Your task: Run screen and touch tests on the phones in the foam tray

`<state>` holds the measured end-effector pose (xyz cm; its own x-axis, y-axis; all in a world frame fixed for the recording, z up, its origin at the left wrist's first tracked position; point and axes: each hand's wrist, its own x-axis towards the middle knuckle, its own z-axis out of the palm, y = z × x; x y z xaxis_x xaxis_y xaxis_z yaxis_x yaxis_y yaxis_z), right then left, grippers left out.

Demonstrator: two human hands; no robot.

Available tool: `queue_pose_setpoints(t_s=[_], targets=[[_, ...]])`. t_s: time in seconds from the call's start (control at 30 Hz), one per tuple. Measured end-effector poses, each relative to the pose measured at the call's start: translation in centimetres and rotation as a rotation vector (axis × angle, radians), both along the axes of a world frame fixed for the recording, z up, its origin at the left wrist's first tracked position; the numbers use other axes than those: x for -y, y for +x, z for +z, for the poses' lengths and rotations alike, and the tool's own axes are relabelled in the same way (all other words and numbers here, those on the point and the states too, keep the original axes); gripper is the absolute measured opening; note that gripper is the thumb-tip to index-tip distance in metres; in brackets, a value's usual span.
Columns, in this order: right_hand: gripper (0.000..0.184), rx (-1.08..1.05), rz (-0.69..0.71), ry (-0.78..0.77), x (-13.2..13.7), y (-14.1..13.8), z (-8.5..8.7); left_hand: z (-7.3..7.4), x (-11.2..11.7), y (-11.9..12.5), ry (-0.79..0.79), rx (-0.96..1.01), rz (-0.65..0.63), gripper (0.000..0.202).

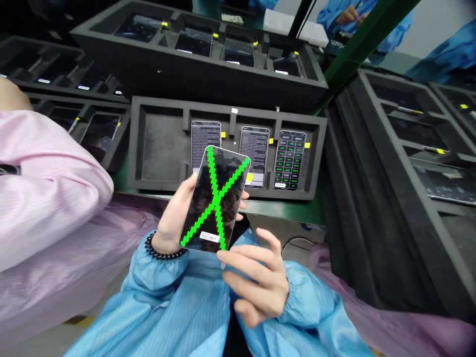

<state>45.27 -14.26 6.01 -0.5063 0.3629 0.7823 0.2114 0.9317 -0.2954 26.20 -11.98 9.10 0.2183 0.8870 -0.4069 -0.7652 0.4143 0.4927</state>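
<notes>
My left hand (pixel 173 218) is wrapped round a smartphone (pixel 203 198), which I hold tilted, screen up, above the front edge of a black foam tray (pixel 159 186). A thick green X with stepped edges crosses the dark screen from corner to corner. Near its bottom is a white barcode label (pixel 209 237). My right hand (pixel 260 277) holds nothing; its fingers are apart, and the index fingertip is at the phone's lower right corner, where one green line ends. Behind the held phone, three lit phones lie in the tray: two show lines of text, and the right one (pixel 290 158) a grid with green words.
A raised foam tray (pixel 201 64) with several dark phones stands behind. More trays of phones lie at left and in a stack (pixel 372 198) at right. A pink sleeve (pixel 55 198) is close on my left. A green post (pixel 357 54) rises at upper right; blue-sleeved people work beyond.
</notes>
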Motion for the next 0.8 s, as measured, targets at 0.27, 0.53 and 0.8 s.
queue_pose_setpoints(t_s=[0.27, 0.53, 0.8], targets=[[0.042, 0.029, -0.115, -0.079, -2.9, 0.4, 0.8, -0.5, -0.2, -0.5, 0.061, 0.128, -0.097, 0.067], [0.033, 0.003, -0.255, -0.251, -5.4, 0.6, -1.1, -1.4, -1.5, -4.0, -0.015, -0.081, 0.195, 0.050], [0.026, 0.103, -0.201, -0.350, -7.2, 0.5, -2.8, -4.7, -6.9, -13.0, 0.271, -0.968, 0.806, 0.038]])
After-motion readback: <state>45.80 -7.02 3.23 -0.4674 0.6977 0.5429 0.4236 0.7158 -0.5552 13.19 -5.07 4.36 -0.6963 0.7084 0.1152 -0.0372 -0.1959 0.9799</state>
